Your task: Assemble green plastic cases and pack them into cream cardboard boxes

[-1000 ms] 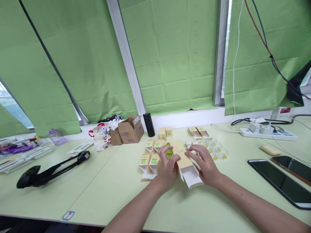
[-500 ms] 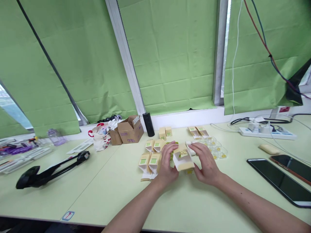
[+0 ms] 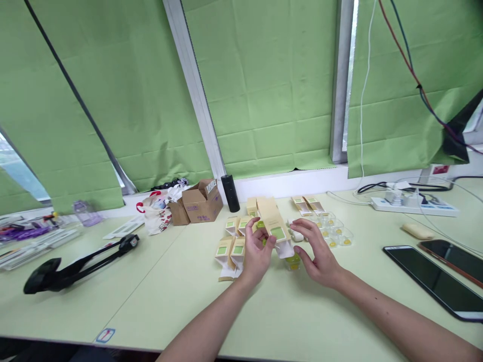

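My left hand [image 3: 258, 251] grips a small cream cardboard box [image 3: 272, 218] by its left side, fingers curled around it. The box is tilted, with a green square on its face and a white flap open at its near end. Just to its right, my right hand [image 3: 317, 251] is open, thumb and fingers apart, close to the flap; whether the thumb touches it I cannot tell. Beneath the flap sits a clear cup with yellow-green contents [image 3: 292, 262]. Several similar boxes [image 3: 224, 251] stand with flaps open, left of my left hand. A white object [image 3: 297, 234] lies partly hidden behind my right fingers.
Clear plastic cups [image 3: 345, 236] with yellow bits are grouped at right. Further back are two open boxes [image 3: 307, 205], a black cylinder [image 3: 230, 193] and a brown carton [image 3: 204, 203]. A power strip [image 3: 415, 206] and phones [image 3: 433, 281] lie right, a black strap-like device [image 3: 83, 266] left.
The box in my left hand has turned, so its long face with the green square shows instead of its open end. My right hand has moved slightly away from it.
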Available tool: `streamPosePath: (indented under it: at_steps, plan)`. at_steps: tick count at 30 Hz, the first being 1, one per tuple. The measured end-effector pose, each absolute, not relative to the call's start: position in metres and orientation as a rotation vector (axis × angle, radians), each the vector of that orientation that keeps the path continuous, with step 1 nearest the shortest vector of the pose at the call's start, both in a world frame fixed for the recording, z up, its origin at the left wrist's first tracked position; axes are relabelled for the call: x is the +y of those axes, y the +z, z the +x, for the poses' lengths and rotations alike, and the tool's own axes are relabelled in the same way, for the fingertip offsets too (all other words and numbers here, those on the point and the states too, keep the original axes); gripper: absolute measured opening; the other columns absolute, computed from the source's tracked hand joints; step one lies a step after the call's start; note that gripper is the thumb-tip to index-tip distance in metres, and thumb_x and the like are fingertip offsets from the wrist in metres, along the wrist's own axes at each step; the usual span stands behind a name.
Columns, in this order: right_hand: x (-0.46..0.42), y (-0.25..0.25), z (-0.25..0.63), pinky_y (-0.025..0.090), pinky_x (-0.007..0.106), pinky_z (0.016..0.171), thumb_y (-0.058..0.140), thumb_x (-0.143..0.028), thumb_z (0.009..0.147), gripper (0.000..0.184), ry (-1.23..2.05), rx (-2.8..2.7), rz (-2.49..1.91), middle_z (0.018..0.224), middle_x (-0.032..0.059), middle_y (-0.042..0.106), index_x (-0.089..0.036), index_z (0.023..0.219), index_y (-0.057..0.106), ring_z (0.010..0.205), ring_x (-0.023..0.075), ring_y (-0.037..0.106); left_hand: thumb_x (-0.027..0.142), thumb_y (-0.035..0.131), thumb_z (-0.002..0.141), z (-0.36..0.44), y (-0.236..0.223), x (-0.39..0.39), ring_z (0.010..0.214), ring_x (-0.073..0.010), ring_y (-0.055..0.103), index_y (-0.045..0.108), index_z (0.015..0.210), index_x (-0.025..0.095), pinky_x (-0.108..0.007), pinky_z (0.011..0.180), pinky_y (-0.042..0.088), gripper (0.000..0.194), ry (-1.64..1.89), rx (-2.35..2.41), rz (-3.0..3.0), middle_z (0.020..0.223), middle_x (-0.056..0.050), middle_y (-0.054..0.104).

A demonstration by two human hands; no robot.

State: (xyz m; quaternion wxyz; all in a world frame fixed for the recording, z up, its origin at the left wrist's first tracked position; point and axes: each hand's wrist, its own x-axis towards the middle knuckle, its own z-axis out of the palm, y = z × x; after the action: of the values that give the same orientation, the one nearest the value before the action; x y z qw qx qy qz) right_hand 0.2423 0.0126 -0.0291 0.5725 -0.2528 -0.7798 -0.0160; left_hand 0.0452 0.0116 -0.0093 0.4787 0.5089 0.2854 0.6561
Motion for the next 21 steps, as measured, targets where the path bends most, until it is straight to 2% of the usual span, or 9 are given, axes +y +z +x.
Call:
streamPosePath:
  at_steps: [2,6,12,16,18,21]
  plan:
    - [0.013,-0.029,0.242,0.056,0.061,0.107,0.051,-0.017,0.102,0.054,-0.026,-1.836,-0.59,0.143,0.0175,0.053,-0.029,0.155,0.045,0.138,0.0361,0.055,0.054,0.095,0.073,0.045,-0.01,0.012,0.086,-0.021,0.071,0.047,0.131,0.027,-0.029,0.077,0.05,0.08,1.587,0.713,1.239,0.091,-0.004,0.076]
    - [0.014,-0.032,0.242,0.056,0.061,0.109,0.049,-0.015,0.104,0.055,0.038,-1.861,-0.587,0.149,0.0176,0.046,-0.031,0.156,0.043,0.143,0.0358,0.05,0.056,0.092,0.076,0.045,-0.014,0.015,0.083,-0.0202,0.071,0.045,0.125,0.028,-0.029,0.075,0.048,0.073,1.562,0.734,1.257,0.088,-0.002,0.076]
    - [0.014,-0.035,0.242,0.059,0.054,0.108,0.044,-0.013,0.106,0.046,0.155,-1.88,-0.597,0.149,0.0164,0.043,-0.03,0.147,0.052,0.143,0.0317,0.049,0.061,0.085,0.083,0.045,-0.015,0.015,0.083,-0.0207,0.072,0.043,0.12,0.027,-0.029,0.074,0.048,0.065,1.484,0.786,1.364,0.089,-0.003,0.076]
    - [0.017,-0.039,0.24,0.062,0.049,0.106,0.041,-0.017,0.108,0.041,0.277,-1.824,-0.593,0.146,0.0139,0.042,-0.032,0.143,0.058,0.138,0.0284,0.053,0.067,0.08,0.085,0.047,-0.013,0.012,0.076,-0.019,0.068,0.046,0.119,0.026,-0.029,0.07,0.046,0.062,1.457,0.811,1.407,0.087,-0.003,0.074]
    - [0.019,-0.04,0.24,0.063,0.047,0.105,0.043,-0.02,0.109,0.041,0.336,-1.781,-0.593,0.144,0.0131,0.042,-0.034,0.144,0.059,0.135,0.0276,0.056,0.065,0.075,0.09,0.046,-0.013,0.009,0.08,-0.0194,0.068,0.049,0.121,0.026,-0.03,0.073,0.048,0.057,1.467,0.804,1.434,0.096,-0.006,0.075]
    - [0.022,-0.041,0.24,0.065,0.044,0.101,0.047,-0.027,0.11,0.039,0.389,-1.72,-0.616,0.142,0.0125,0.044,-0.034,0.146,0.06,0.129,0.0271,0.061,0.056,0.073,0.096,0.043,-0.013,0.006,0.103,-0.023,0.068,0.053,0.127,0.026,-0.034,0.089,0.051,0.048,1.536,0.791,1.508,0.123,-0.012,0.071]
